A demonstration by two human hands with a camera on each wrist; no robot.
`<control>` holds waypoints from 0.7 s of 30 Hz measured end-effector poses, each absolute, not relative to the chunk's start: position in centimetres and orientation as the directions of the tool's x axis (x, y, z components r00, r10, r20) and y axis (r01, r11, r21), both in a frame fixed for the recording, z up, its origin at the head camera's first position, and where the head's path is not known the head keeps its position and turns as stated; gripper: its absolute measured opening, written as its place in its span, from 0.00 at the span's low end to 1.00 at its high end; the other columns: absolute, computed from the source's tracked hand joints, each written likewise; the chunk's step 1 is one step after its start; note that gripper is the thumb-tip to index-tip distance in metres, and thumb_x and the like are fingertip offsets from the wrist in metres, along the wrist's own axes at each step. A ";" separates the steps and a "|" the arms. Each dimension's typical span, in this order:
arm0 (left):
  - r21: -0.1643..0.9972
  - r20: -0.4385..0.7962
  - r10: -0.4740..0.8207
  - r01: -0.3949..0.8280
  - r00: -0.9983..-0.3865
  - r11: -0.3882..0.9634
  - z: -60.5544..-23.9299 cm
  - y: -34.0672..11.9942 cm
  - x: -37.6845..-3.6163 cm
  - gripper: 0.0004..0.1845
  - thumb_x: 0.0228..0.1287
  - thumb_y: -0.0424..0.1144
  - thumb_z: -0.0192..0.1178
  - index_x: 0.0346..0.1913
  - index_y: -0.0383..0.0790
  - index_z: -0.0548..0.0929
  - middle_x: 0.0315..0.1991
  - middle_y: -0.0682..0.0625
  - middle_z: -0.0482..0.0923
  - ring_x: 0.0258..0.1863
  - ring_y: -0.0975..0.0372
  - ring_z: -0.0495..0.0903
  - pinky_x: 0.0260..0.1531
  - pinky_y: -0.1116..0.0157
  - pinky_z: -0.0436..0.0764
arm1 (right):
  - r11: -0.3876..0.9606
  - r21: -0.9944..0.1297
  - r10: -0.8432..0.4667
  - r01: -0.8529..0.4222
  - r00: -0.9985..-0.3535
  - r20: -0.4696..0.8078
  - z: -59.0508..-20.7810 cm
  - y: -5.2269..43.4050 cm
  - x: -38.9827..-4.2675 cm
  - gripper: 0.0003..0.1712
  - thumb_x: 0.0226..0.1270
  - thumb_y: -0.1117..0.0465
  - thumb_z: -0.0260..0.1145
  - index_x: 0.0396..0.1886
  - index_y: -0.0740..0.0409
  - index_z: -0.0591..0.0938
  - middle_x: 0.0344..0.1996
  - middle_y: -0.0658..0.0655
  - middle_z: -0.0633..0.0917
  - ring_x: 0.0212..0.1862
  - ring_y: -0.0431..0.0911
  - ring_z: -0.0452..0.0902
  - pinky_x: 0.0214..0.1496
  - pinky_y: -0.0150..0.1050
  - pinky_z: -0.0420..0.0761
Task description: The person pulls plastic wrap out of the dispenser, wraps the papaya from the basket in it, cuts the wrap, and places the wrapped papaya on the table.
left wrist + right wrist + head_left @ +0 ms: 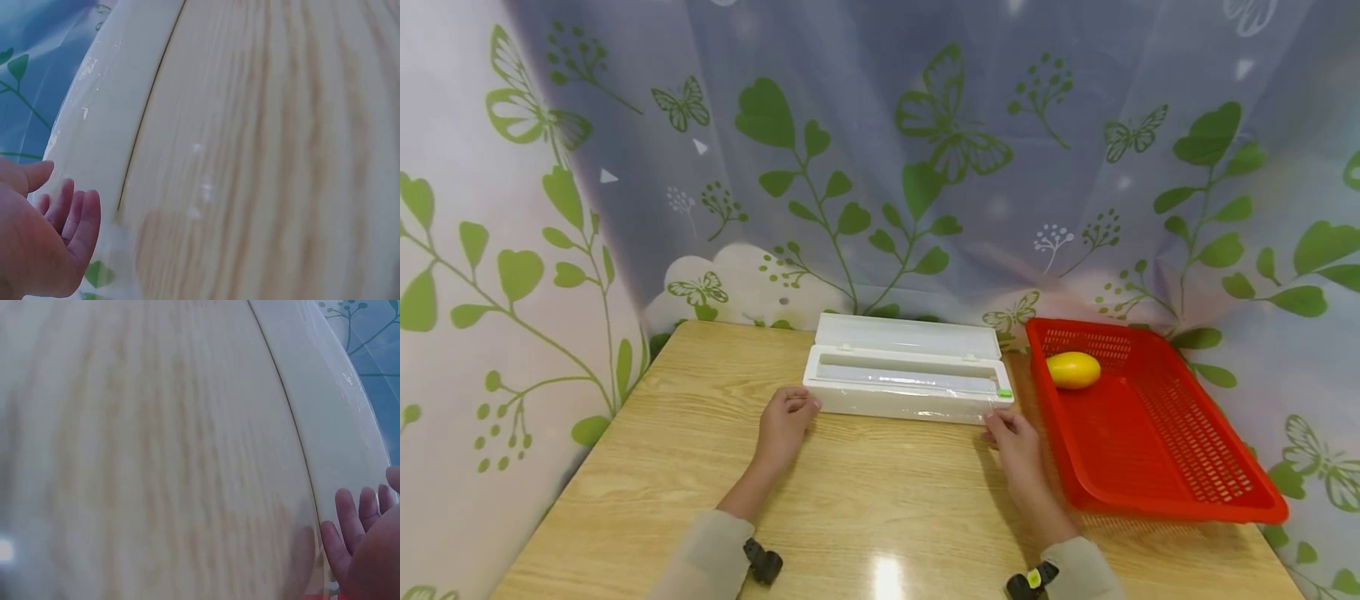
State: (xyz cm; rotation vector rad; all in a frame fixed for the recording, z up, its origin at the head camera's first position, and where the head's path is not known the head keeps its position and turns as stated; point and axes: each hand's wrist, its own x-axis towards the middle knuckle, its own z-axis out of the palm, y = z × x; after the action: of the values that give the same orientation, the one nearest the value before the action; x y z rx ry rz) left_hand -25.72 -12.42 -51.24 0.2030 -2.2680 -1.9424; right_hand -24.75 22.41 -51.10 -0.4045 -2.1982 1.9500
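A long white cling film dispenser [910, 404] lies on the table with its lid [910, 336] tipped back. Inside it is a pale roll [910, 379], and a green cutter slide [1004, 392] sits at the right end of its front rim. Clear, shiny cling film [925, 412] hangs down over the front face. At the left front corner, my left hand [784, 425] pinches the film's edge between thumb and curled fingers. My right hand [1017, 437] does likewise at the right front corner. Both wrist views show the hands [47, 234] [369, 544] close beside the dispenser's front wall.
To the right stands a red plastic basket [1078, 458] with slotted sides, holding a yellow mango-like fruit [1075, 370]. A patterned curtain [865, 167] hangs right behind the wooden table [880, 492] and along its sides.
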 end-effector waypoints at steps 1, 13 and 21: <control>0.990 0.019 -0.196 -0.008 -0.980 0.140 -51.2 -12.4 -25.7 0.17 0.69 0.37 0.64 0.55 0.31 0.77 0.47 0.36 0.84 0.38 0.56 0.83 0.33 0.67 0.82 | 0.099 -0.991 0.315 0.085 -0.948 -0.050 -51.1 22.4 -24.7 0.20 0.74 0.58 0.64 0.53 0.72 0.78 0.32 0.44 0.83 0.34 0.40 0.85 0.43 0.31 0.84; 0.990 -0.016 -0.214 -0.045 -0.977 0.130 -51.0 -11.7 -25.7 0.16 0.70 0.39 0.63 0.53 0.31 0.85 0.39 0.39 0.87 0.31 0.57 0.80 0.26 0.68 0.82 | 0.034 -0.998 0.305 0.054 -0.952 -0.042 -50.9 22.8 -24.5 0.11 0.72 0.61 0.67 0.44 0.66 0.80 0.34 0.43 0.82 0.34 0.39 0.85 0.45 0.29 0.84; 0.996 -0.037 -0.244 -0.055 -0.969 0.069 -51.0 -11.3 -26.0 0.12 0.69 0.38 0.65 0.46 0.31 0.88 0.32 0.47 0.87 0.27 0.60 0.78 0.25 0.68 0.81 | 0.018 -0.999 0.285 0.051 -0.957 -0.043 -50.9 22.8 -24.5 0.10 0.73 0.61 0.65 0.43 0.66 0.80 0.33 0.43 0.81 0.34 0.39 0.85 0.47 0.30 0.84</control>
State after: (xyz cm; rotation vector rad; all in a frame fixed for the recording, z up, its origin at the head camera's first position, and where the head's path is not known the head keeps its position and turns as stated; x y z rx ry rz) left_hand -26.00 -11.34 -50.98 0.3097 -2.1900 -2.0287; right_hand -24.48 22.78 -50.89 -0.3536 -2.1129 2.0593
